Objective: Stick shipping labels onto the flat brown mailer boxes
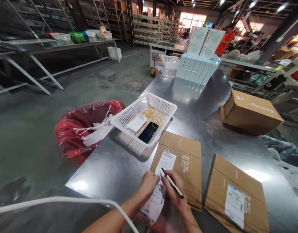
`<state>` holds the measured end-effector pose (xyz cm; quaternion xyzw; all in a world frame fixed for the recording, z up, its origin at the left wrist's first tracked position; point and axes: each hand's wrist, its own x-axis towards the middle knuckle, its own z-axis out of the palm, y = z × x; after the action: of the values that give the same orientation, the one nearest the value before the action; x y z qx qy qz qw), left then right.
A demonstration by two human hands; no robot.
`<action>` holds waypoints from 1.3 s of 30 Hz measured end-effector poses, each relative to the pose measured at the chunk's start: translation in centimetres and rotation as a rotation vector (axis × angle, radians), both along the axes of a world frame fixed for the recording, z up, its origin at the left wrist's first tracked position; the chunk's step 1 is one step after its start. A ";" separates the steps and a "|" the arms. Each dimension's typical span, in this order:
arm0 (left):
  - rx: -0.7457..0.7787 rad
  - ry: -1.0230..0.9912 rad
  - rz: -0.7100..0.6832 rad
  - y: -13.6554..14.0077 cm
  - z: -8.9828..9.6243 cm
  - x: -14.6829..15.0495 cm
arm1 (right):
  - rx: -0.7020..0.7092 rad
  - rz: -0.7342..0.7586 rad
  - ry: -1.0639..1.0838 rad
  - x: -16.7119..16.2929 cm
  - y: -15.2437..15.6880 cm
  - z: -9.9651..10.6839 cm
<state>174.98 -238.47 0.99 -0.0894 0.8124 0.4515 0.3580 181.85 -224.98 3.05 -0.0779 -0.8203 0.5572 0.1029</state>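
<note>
White label (156, 201) partly behind left hand (149, 183)

The left hand (149, 183) and right hand (175, 188) are seen bare, as are both forearms (126, 209). The left one is crossed by a smooth white cord (66, 199).

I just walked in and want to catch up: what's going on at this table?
A person is handling printed labels over a cardboard box on the metal table. The left hand pinches a label strip; the right hand holds a pen close to it. A label lies on this box; whether the strip joins it is hard to tell. To the right, a second box bears its own label. Beyond the hands, a white basket holds what looks like a phone.
</note>
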 end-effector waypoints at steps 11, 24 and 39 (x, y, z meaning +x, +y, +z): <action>-0.027 0.016 0.007 0.2 0.6 0.1 | 0.162 -0.038 0.028 -1.2 -1.0 -2.2; -0.025 0.020 -0.031 0.0 0.9 0.2 | 0.163 -0.086 -0.034 -1.2 -1.0 -2.2; -0.052 0.030 -0.052 0.1 1.8 0.1 | 0.201 -0.096 0.013 -0.9 -0.9 -1.8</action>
<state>175.06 -238.36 2.81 -0.0707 0.8311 0.4223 0.3549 180.98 -225.88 1.28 -0.1029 -0.8668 0.4669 0.1418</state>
